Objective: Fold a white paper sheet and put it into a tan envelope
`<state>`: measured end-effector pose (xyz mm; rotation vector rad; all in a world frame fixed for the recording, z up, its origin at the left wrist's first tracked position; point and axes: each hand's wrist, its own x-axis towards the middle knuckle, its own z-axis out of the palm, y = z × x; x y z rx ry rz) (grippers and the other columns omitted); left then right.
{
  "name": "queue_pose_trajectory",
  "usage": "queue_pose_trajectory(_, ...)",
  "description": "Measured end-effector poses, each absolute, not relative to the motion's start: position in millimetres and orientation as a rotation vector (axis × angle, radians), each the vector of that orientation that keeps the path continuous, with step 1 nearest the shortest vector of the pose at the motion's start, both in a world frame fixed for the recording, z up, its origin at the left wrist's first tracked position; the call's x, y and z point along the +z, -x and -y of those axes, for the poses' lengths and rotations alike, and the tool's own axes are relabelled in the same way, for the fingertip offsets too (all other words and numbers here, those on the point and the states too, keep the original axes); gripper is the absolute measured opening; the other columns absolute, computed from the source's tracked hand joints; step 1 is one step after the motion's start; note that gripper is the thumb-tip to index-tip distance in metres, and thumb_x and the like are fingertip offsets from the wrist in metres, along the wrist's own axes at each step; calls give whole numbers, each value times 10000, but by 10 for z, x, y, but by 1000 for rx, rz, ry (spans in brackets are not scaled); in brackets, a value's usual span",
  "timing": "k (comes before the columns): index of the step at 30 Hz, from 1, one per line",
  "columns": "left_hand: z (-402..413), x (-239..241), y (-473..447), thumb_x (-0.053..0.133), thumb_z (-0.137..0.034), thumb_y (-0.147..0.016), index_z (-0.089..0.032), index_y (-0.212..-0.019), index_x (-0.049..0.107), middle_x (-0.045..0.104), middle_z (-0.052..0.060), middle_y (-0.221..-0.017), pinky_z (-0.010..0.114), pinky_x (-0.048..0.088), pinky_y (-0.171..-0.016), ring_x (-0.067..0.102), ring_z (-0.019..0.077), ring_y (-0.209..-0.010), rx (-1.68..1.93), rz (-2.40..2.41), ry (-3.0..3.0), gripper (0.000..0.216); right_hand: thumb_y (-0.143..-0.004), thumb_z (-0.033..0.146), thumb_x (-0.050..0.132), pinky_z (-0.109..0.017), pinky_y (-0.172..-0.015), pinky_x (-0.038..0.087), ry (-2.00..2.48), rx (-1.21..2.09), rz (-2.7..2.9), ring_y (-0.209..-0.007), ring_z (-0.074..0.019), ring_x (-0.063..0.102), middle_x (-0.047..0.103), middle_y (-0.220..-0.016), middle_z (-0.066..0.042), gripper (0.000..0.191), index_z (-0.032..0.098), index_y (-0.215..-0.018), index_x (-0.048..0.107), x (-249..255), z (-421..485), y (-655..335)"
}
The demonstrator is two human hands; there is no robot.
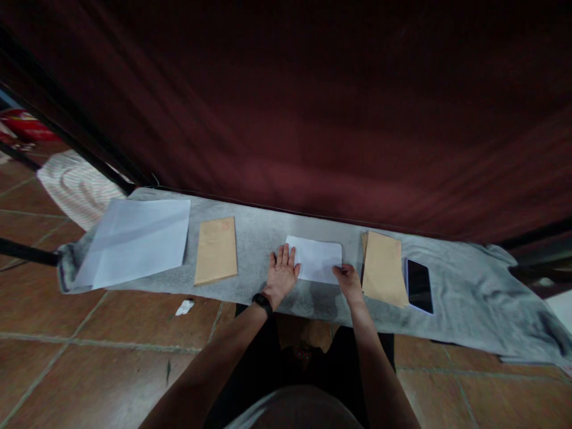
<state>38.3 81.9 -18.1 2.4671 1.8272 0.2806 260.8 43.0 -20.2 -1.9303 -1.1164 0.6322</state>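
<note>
Leftmost on the grey cloth (250, 238) lie large white sheets (136, 239), then a tan envelope (216, 250) lying shut, its contents hidden. Next the left hand (282, 269) rests flat, fingers spread, on the left end of a folded white paper (317, 260), a plain rounded rectangle with its long axis running left-right, while the right hand (347, 281) pinches its near right corner. Just right sit a stack of tan envelopes (383, 268) and a dark phone (419, 286).

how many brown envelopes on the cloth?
2 spots: one envelope left of the left hand, one stack right of the right hand. The stack may hide more.
</note>
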Motion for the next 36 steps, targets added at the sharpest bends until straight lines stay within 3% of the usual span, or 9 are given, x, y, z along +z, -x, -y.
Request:
queue_pose_trajectory(3, -796, -159, -355, 348, -420, -1044, -134, -1588, 332, 316, 173, -1642, 587, 253, -1212, 322, 357, -1512, 335, -1805, -2473, 615, -779, 639, 597, -303, -585, 504, 1800, 720, 1080, -648, -220, 660, 687, -644, -39, 473, 172, -777, 670, -135, -430, -2514)
queue_pose_trajectory(6, -763, -138, -289, 315, -474, -1052, -161, -1613, 267, 259, 141, -1670, 545, 286, -1217, 335, 333, -1510, 473, -1746, -2470, 644, -810, 660, 571, -303, -643, 526, 1693, 735, 1042, -703, -209, 662, 716, -715, -48, 502, 170, -814, 677, 36, -484, -2469)
queue_pose_trajectory(13, -804, -202, -86, 271, -451, -1070, -215, -1629, 192, 199, 89, -1704, 435, 297, -1255, 240, 216, -1555, 1048, -1632, -2008, 612, -973, 483, 515, -381, -874, 564, 1545, 374, 1294, -978, -252, 708, 772, -1048, -109, 394, 178, -1111, 722, 740, -418, -2576)
queue_pose_trajectory(18, -881, -282, 17, 180, -418, -1087, -185, -1570, 333, 366, 113, -1635, 453, 321, -1248, 319, 195, -1524, 1228, -1658, -1790, 558, -1027, 224, 401, -412, -1109, 492, 1487, 294, 1923, -1248, -211, 637, 705, -1312, -43, 400, 266, -1293, 696, 670, -54, -2465)
queue_pose_trajectory(22, -902, -265, 85, 180, -429, -1090, -170, -1473, 467, 512, 132, -1528, 445, 399, -1197, 465, 197, -1430, 1360, -1627, -1620, 544, -963, 72, 448, -394, -1151, 469, 1434, 241, 2270, -1290, -198, 611, 669, -1379, -27, 472, 257, -1338, 666, 241, 220, -2392)
queue_pose_trajectory(27, -864, -69, 65, 312, -458, -1074, -192, -1370, 596, 570, 101, -1485, 425, 392, -1201, 491, 202, -1412, 1078, -1362, -1985, 488, -943, 47, 492, -414, -1155, 467, 1446, 178, 2360, -1313, -211, 593, 643, -1415, -54, 459, 232, -1324, 668, -176, 446, -2350)
queue_pose_trajectory(32, -719, 54, -298, 320, -411, -1080, -249, -1497, 485, 444, 26, -1601, 398, 264, -1267, 343, 159, -1510, 450, -850, -2479, 476, -940, 44, 492, -427, -1131, 492, 1382, 49, 2268, -1275, -229, 619, 672, -1368, -91, 449, 195, -1330, 654, -357, 507, -2303)
queue_pose_trajectory(36, -680, -61, -627, 344, -399, -1077, -253, -1537, 425, 386, 36, -1629, 414, 172, -1286, 274, 172, -1541, 266, -709, -2649, 490, -908, 24, 469, -449, -1126, 498, 1343, 55, 2228, -1275, -243, 620, 691, -1329, -111, 505, 174, -1365, 624, -400, 516, -2301)
